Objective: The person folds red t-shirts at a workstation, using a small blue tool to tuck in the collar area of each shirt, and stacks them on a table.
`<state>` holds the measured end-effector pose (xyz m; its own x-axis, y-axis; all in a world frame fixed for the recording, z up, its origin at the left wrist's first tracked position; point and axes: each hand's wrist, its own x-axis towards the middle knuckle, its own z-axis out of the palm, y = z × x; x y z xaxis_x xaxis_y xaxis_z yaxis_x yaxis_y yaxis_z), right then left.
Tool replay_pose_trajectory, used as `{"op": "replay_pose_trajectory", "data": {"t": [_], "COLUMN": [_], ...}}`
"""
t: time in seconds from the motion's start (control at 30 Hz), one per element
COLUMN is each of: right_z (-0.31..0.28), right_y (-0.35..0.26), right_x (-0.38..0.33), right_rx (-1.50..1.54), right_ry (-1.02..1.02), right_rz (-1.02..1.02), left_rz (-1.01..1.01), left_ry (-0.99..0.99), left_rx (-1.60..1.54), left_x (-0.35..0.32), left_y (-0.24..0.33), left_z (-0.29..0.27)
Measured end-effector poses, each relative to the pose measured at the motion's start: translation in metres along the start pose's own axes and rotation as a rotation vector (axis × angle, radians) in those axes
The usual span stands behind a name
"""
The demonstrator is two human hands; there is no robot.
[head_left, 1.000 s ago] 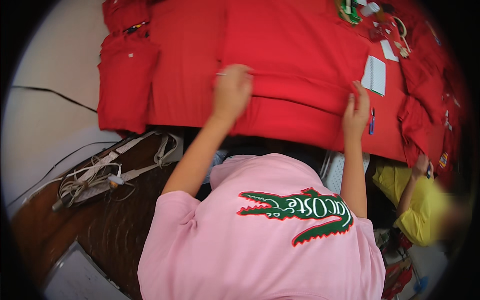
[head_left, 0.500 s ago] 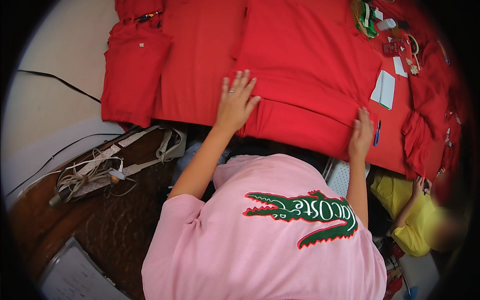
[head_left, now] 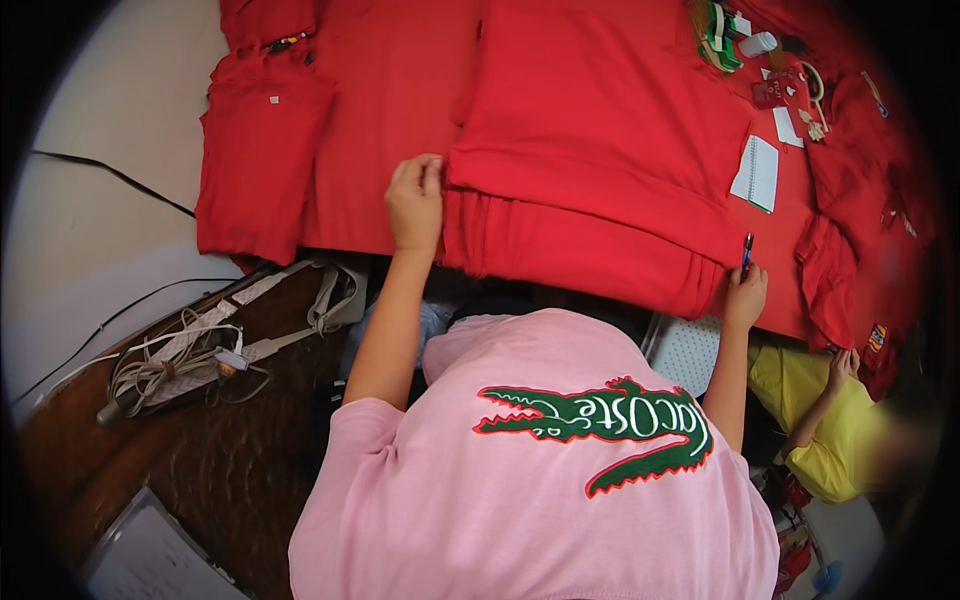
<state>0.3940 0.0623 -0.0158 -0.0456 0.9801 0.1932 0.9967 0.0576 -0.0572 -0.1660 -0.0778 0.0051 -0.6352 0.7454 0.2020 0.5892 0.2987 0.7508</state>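
Note:
A large red garment [head_left: 600, 150] lies spread on the red-covered table [head_left: 390, 120], its near edge folded into a thick roll [head_left: 580, 250]. My left hand [head_left: 415, 200] pinches the left end of that folded edge, fingers closed on the cloth. At the right end of the fold, by the table's near edge, my right hand [head_left: 745, 292] grips the cloth. A blue pen [head_left: 747, 250] lies just above my right hand. My pink shirt [head_left: 540, 480] fills the lower middle of the view.
More folded red garments [head_left: 260, 150] are stacked at the table's left end. A small white notepad [head_left: 757, 172] and small items [head_left: 790, 85] lie at the right. Cables [head_left: 170, 365] rest on a brown surface at the left. A person in yellow [head_left: 830, 430] sits at the right.
Both hands went from pressing flat on the red garment to gripping the two ends of its folded near edge. The left hand moved left and nearer.

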Motion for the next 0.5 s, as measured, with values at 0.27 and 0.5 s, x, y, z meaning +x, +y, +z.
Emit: {"op": "replay_pose_trajectory", "data": {"t": [0.27, 0.5], "right_z": [0.002, -0.023], "right_y": [0.010, -0.024], "right_x": [-0.010, 0.019], "right_rx": [0.107, 0.588], "right_ry": [0.027, 0.190], "right_rz": [0.038, 0.089], "left_rz": [-0.183, -0.510], "left_ry": [-0.157, -0.722], "left_rx": [-1.482, -0.489], "left_x": [0.045, 0.012], "left_y": [-0.004, 0.035], "left_z": [-0.158, -0.171]}}
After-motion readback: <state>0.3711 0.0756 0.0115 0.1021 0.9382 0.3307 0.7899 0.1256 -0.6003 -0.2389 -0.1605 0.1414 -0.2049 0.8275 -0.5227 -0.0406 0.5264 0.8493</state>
